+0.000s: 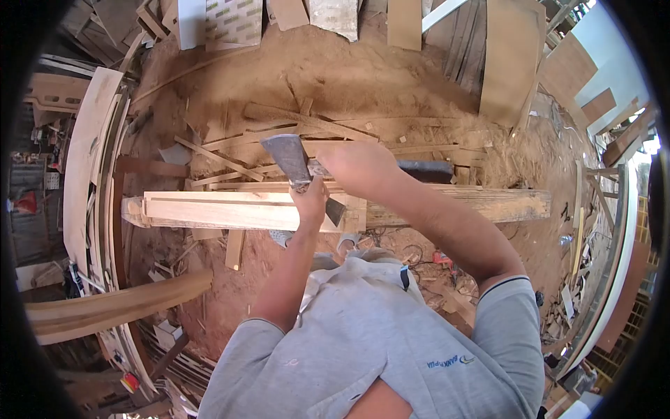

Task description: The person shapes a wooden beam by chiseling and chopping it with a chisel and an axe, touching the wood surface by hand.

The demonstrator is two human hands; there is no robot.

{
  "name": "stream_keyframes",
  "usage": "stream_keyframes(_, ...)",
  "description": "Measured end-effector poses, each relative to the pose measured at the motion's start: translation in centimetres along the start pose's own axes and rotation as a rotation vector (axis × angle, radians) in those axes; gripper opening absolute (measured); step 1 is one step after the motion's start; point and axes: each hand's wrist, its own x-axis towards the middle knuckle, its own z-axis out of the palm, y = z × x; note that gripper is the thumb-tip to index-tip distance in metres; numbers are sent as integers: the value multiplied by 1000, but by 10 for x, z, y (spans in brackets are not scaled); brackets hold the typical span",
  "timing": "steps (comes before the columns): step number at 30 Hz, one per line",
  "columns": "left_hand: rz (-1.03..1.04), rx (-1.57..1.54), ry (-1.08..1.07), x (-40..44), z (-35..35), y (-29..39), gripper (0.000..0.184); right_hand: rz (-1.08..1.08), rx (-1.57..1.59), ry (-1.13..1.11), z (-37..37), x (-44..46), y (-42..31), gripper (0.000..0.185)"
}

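Note:
My right hand [359, 167] is closed around the short visible part of a hatchet's handle. The hatchet [285, 153] has a wide grey head, its flared edge pointing away from me and its back end just above my left hand. My left hand [310, 202] is wrapped around a tool whose flat, dark metal blade [336, 212] shows below the fist; it looks like a chisel. Under both hands lies a long, pale wooden beam [216, 208], running left to right. The chisel's tip is close to the beam's top; whether it touches I cannot tell.
Behind the beam lie loose wooden strips [314, 120] and a dark, long object [427, 172]. Boards [94, 167] stand along the left, with a curved plank [125, 304] nearer me. Panels [513, 63] lean at the back right. A red tool [441, 258] and cables lie on the dirt floor.

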Motion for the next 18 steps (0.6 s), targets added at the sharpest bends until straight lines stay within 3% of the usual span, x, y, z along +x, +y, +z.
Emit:
stream_keyframes(4,-15,-305,17,-2,-21,-3,27,3,62,14,10,-16,7,31)
stream_keyframes(7,-99,-400,204,-1,-48,27,34,112,236,148,26,-37,16,32)
stream_keyframes(11,47,-87,186,-10,-110,85,39,253,405,234,77,-50,50,39)
stream_keyframes(13,100,244,260,-22,-127,123,38,306,377,295,102,-54,58,42)
stream_keyframes(14,125,436,273,-26,-140,139,33,354,467,288,112,-57,57,45)
stream_keyframes(17,459,926,192,-24,-197,149,26,463,716,194,126,-44,34,49)
stream_keyframes(18,413,1032,211,-26,-214,155,27,505,780,132,118,-39,18,48)
